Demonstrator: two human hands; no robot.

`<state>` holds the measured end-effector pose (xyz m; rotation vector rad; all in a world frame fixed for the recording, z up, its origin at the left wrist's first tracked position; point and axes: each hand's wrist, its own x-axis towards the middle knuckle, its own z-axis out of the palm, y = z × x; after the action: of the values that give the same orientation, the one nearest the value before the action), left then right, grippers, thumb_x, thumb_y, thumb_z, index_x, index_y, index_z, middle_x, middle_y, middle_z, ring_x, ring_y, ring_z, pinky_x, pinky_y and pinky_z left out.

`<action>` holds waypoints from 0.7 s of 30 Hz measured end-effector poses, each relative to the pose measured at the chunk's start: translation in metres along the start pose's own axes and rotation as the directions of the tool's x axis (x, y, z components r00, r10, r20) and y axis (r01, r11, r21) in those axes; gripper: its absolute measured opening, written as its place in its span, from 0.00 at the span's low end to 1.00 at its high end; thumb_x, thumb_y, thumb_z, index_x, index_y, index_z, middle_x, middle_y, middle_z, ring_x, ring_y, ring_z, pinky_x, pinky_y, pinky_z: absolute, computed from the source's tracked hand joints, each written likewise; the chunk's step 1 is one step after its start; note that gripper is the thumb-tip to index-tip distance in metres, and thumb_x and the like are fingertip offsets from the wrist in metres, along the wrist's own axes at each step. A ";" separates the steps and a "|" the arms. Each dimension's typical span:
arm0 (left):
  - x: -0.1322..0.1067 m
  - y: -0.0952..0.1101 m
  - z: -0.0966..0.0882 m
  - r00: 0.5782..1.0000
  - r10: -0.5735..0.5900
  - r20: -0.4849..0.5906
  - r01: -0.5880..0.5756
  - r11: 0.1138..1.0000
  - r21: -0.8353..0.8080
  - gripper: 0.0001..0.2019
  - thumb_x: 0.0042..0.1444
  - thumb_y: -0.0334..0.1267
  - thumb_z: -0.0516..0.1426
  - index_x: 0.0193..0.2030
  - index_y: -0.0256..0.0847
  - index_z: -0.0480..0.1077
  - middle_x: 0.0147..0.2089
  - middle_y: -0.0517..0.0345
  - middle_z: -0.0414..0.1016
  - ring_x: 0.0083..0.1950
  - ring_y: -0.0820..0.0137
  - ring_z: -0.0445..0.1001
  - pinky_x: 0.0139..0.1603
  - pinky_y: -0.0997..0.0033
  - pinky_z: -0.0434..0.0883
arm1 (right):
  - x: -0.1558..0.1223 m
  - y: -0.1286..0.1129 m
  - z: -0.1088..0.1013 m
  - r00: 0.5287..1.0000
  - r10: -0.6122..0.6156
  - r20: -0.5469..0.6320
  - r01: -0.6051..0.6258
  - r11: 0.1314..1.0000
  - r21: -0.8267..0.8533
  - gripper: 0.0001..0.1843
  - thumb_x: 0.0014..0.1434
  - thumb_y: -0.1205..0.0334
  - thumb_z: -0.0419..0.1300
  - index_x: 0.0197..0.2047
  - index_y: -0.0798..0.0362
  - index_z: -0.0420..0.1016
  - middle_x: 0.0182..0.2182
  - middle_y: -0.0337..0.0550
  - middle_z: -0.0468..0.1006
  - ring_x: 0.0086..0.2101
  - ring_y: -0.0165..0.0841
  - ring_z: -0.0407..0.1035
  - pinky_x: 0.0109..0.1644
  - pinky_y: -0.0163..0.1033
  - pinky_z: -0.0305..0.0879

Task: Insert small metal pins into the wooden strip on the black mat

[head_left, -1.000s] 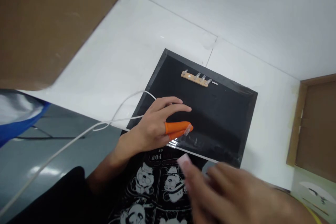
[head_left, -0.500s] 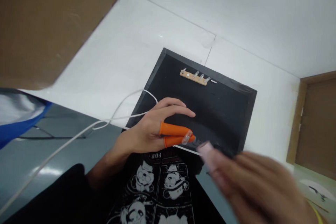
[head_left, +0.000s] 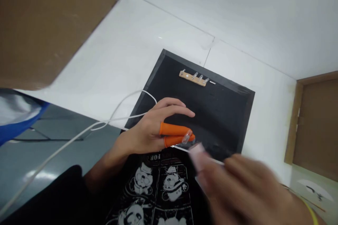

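Note:
My left hand [head_left: 153, 126] is over the near part of a black mat [head_left: 211, 112]. Orange finger cots [head_left: 174, 129] cover its thumb and index finger, which pinch a small clear plastic piece [head_left: 187, 136]. The other fingers stretch over the mat. At the lower right my right hand [head_left: 237, 186], smeared by motion, grips a pale pink strip-like piece [head_left: 198, 154], with its end close to the left fingertips. Whether the strip touches the clear piece I cannot tell.
A wooden strip [head_left: 192, 78] with several small clear pieces standing on it lies at the mat's far side, a thin white stick [head_left: 212, 82] beside it. A white cable [head_left: 116, 117] loops on the left. Cardboard [head_left: 52, 24] rises at upper left; a brown box [head_left: 317, 123] stands right.
My right hand and the pale pink strip have moved left and slightly down. My left hand keeps its pinch. The whole view has shifted slightly.

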<state>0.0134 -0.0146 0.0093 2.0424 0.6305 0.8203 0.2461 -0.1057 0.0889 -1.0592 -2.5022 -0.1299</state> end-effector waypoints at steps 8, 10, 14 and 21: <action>0.000 -0.005 0.004 0.997 0.069 -0.027 -0.064 0.985 0.161 0.02 0.63 0.35 0.64 0.39 0.43 0.79 0.53 0.54 0.81 0.59 0.64 0.72 0.61 0.59 0.74 | 0.006 -0.012 0.027 0.966 -0.257 0.012 0.257 0.966 0.029 0.04 0.64 0.70 0.59 0.36 0.56 0.73 0.38 0.47 0.82 0.21 0.26 0.54 0.20 0.38 0.49; 0.000 -0.006 0.004 0.997 0.069 -0.019 -0.064 0.980 0.187 0.02 0.64 0.35 0.63 0.40 0.43 0.79 0.53 0.53 0.81 0.59 0.64 0.72 0.61 0.59 0.74 | 0.013 -0.013 0.027 0.963 -0.265 0.042 0.264 0.964 0.023 0.04 0.63 0.71 0.59 0.35 0.56 0.73 0.35 0.47 0.82 0.20 0.26 0.55 0.19 0.38 0.49; -0.002 -0.009 0.004 0.996 0.087 -0.022 -0.081 0.977 0.198 0.03 0.66 0.36 0.62 0.41 0.45 0.79 0.54 0.54 0.81 0.60 0.64 0.71 0.61 0.58 0.74 | 0.019 -0.007 0.024 0.954 -0.297 0.025 0.297 0.955 0.026 0.07 0.61 0.74 0.60 0.33 0.54 0.69 0.36 0.51 0.83 0.19 0.28 0.59 0.20 0.39 0.49; -0.002 -0.010 0.003 0.997 0.070 -0.028 -0.063 0.977 0.202 0.02 0.65 0.36 0.63 0.40 0.44 0.78 0.54 0.54 0.80 0.60 0.63 0.72 0.62 0.58 0.74 | 0.018 -0.006 0.023 0.956 -0.283 0.075 0.283 0.959 0.001 0.07 0.60 0.76 0.60 0.35 0.55 0.70 0.36 0.51 0.83 0.19 0.28 0.60 0.20 0.39 0.50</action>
<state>0.0130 -0.0119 -0.0006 2.2459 0.6918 0.8627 0.2227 -0.0925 0.0755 -0.7140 -2.7113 -0.1887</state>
